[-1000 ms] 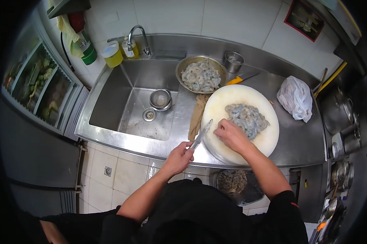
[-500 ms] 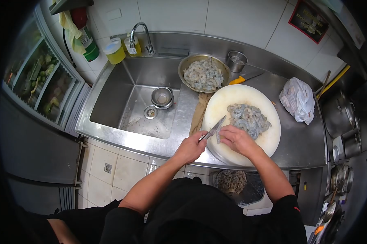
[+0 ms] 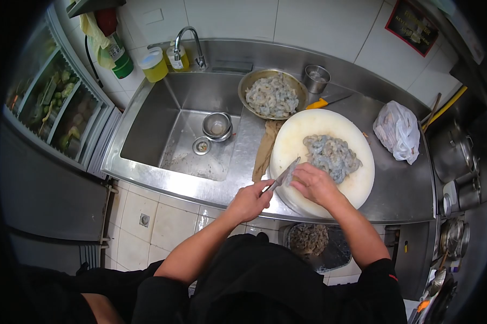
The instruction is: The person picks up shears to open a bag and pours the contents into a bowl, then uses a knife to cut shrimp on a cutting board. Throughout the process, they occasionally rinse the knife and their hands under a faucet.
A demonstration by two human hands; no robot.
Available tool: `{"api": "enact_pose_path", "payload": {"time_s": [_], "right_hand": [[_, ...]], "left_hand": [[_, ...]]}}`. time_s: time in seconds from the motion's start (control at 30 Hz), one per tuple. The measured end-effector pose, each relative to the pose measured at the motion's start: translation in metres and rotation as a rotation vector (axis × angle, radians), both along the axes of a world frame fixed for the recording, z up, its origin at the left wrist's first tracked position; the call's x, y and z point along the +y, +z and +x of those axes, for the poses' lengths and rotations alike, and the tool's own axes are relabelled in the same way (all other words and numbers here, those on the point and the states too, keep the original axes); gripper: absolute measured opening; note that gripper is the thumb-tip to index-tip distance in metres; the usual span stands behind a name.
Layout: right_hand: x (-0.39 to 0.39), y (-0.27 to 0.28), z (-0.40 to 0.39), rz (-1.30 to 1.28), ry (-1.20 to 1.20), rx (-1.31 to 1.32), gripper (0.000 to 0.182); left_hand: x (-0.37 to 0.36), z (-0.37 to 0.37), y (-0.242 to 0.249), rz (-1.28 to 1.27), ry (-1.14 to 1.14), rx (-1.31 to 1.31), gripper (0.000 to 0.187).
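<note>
Nearest, below the bench (image 3: pixel 400 189) edge: a container of shells (image 3: pixel 308 239), dark and heaped. Just above, left hand (image 3: pixel 250 201) closed around the handle of a knife (image 3: pixel 284 173), blade angled up and right onto the near-left rim of the round white cutting board (image 3: pixel 357 186). Right hand (image 3: pixel 315 182) beside it, fingers curled, pinching a single shrimp (image 3: pixel 290 176) against the blade at the board's edge. Behind the right hand, mid-board, a pile of raw grey shrimp (image 3: pixel 331 154). Left of the board, a brown cloth (image 3: pixel 265 148) draped toward the sink (image 3: pixel 162 132), with small steel bowls (image 3: pixel 217 126) in its basin. Further back, a steel bowl of peeled shrimp (image 3: pixel 272 95), a small steel cup (image 3: pixel 316 79), an orange-handled knife (image 3: pixel 324 101). Right, well apart, a white plastic bag (image 3: pixel 397 131). Farthest, tap (image 3: pixel 189 43) and yellow bottles (image 3: pixel 153 66).
</note>
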State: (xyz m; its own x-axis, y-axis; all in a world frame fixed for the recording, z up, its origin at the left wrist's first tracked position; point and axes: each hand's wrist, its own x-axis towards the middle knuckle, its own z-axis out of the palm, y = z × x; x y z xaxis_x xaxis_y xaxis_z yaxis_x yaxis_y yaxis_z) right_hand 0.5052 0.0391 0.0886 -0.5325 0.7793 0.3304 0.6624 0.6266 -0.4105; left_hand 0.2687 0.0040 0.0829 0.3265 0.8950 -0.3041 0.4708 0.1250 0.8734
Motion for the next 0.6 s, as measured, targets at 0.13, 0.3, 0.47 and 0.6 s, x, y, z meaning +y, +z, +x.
{"api": "enact_pose_path", "payload": {"time_s": [0.13,0.3,0.47,0.6], "right_hand": [[-0.005,-0.002,-0.007,0.025,-0.074,-0.005,0.018],[-0.002,0.002,-0.012,-0.019,-0.099,-0.016,0.012],[0.016,0.010,-0.015,-0.019,0.008,-0.194,0.012],[0.023,0.022,-0.016,-0.094,0.083,-0.419,0.014]], "left_hand": [[-0.028,-0.008,-0.002,-0.052,0.035,-0.052,0.045],[-0.059,-0.031,-0.012,-0.108,0.053,-0.175,0.046],[-0.045,-0.031,-0.005,-0.141,0.161,-0.111,0.043],[-0.028,-0.026,-0.022,-0.096,0.124,-0.136,0.045]]}}
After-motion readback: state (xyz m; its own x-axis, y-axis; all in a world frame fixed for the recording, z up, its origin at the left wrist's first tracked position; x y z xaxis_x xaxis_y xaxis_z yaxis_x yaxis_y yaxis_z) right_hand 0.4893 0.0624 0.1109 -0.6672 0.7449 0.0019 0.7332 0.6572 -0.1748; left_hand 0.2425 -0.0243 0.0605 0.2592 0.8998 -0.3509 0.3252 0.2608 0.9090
